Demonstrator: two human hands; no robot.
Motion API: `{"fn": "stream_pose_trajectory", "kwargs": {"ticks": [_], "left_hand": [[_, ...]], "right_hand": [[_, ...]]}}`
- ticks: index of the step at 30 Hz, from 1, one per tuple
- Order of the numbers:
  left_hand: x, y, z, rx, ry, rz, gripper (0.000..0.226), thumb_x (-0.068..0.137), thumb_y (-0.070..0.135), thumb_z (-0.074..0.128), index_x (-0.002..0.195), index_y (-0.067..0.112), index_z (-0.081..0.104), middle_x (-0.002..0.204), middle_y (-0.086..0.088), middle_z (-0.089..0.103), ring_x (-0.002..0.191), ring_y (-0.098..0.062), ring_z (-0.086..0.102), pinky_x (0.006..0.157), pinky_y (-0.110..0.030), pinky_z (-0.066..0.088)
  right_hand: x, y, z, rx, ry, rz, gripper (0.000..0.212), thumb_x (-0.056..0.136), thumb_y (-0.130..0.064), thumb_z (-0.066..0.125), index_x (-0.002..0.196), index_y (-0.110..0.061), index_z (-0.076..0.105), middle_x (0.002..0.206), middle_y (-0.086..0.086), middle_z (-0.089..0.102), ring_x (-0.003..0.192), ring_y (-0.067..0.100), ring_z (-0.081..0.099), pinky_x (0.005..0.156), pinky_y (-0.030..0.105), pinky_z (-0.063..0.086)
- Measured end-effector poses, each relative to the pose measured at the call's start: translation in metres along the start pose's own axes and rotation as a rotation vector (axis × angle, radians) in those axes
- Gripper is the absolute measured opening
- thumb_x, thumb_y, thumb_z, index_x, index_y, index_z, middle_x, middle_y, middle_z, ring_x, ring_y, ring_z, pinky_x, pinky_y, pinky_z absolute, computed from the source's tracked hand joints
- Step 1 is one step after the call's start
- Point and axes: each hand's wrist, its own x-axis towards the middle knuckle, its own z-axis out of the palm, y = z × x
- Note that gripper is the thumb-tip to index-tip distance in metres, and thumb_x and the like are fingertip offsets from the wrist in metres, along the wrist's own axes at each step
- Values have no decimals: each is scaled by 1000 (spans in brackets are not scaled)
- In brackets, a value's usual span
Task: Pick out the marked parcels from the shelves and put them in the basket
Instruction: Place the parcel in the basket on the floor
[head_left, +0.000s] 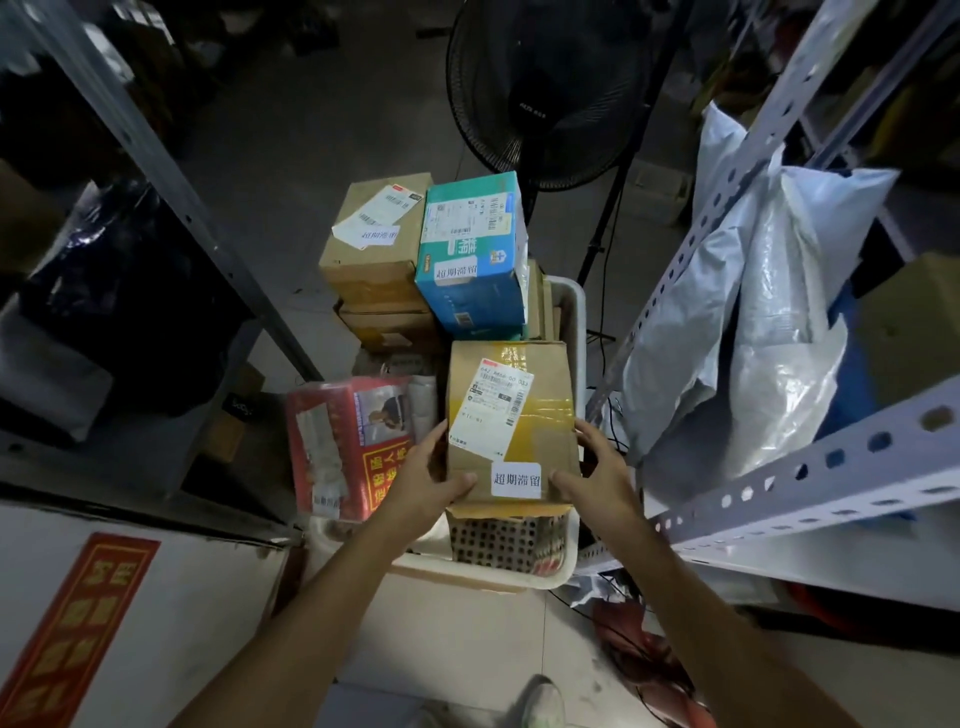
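Note:
A brown cardboard parcel (511, 415) with a shipping label and a white marked sticker lies on top of the pile in the white basket (569, 312). My left hand (428, 475) grips its near left corner, thumb on top. My right hand (597, 467) holds its near right corner. Farther back in the basket a blue-green box (472, 260) and a brown box (374, 244) each carry a white marked sticker. A red plastic-wrapped parcel (348, 447) lies at the basket's left side.
Grey metal shelf posts stand on the left (171, 171) and right (769, 135). White plastic mail bags (753, 322) fill the right shelf, dark bags (119, 312) the left. A black floor fan (545, 88) stands behind the basket. Cables and a red bag lie on the floor at right.

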Motion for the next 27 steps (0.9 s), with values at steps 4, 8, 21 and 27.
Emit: {"fn": "stream_pose_trajectory", "kwargs": {"ticks": [4,8,21,27], "left_hand": [[-1,-4,1,-13,12,-31,80,86,-3,70,152,23,34,121,9,60,98,2,59,69,-12,53],[-3,-8,4,-2,7,-40,80,86,-3,71,151,24,34,113,18,58,99,3,57,67,-11,53],[1,-20,4,1,22,-41,80,86,4,73,152,26,34,133,6,53,121,-13,52,73,-14,53],[2,-27,0,17,39,-35,76,86,11,75,150,29,38,143,-1,49,125,-17,49,93,-31,51]], "right_hand": [[-3,2,-1,12,2,28,73,82,6,67,141,-30,46,130,-4,56,100,13,61,58,8,47],[-8,6,-2,14,14,50,73,81,1,69,139,-37,46,130,-7,57,104,16,61,62,13,46],[-18,17,7,39,64,72,78,80,-8,77,141,-41,42,136,-5,54,120,21,55,80,25,51],[-21,22,9,77,70,73,79,83,-9,76,145,-39,37,136,-5,52,118,17,54,73,23,48]]}}
